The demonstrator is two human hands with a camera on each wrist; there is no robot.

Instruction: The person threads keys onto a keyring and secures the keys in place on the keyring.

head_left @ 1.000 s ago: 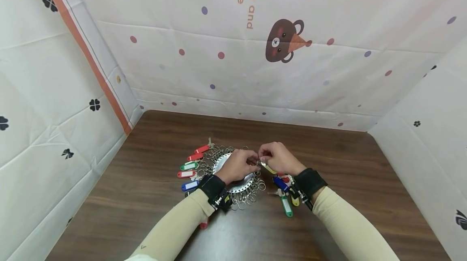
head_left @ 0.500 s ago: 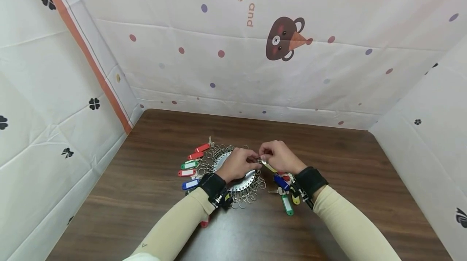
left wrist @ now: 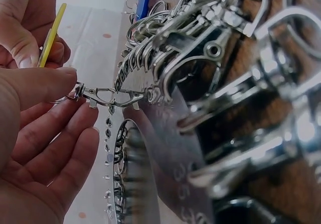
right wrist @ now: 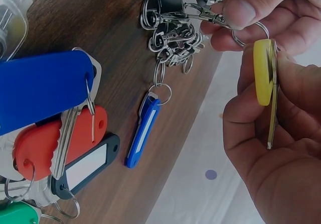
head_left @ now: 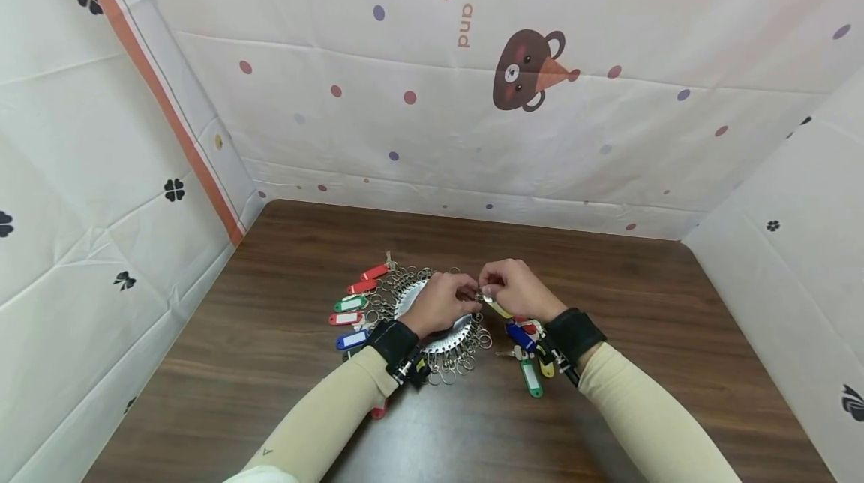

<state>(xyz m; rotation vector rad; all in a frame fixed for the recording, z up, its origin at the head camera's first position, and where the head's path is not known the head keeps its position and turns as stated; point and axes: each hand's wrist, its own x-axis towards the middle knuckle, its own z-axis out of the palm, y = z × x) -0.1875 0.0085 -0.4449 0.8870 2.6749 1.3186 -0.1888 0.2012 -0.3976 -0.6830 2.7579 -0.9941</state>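
Note:
A round silver metal plate (head_left: pixel 448 339) lies on the table, its edge lined with snap hooks and split rings. Over its right side, my left hand (head_left: pixel 439 304) pinches a snap hook (left wrist: pixel 100 96) between thumb and fingers; the hook sits at the plate's toothed edge. A split ring (right wrist: pixel 261 28) hangs from that hook beside the left thumb. Right next to it, my right hand (head_left: pixel 520 292) pinches a yellow key tag (right wrist: pixel 262 73) together with a flat key (right wrist: pixel 273 118), close to the split ring. The left forearm covers part of the plate's near side.
Left of the plate several red, green and blue key tags fan out, one being a blue tag (head_left: pixel 352 340). Under the right wrist lies a loose pile with a blue tag (head_left: pixel 520 337) and a green tag (head_left: pixel 530 378). Patterned cloth walls surround the brown table (head_left: pixel 607 280).
The head view has tilted slightly. Both hands stay almost in place, still holding the snap hook and the yellow key tag.

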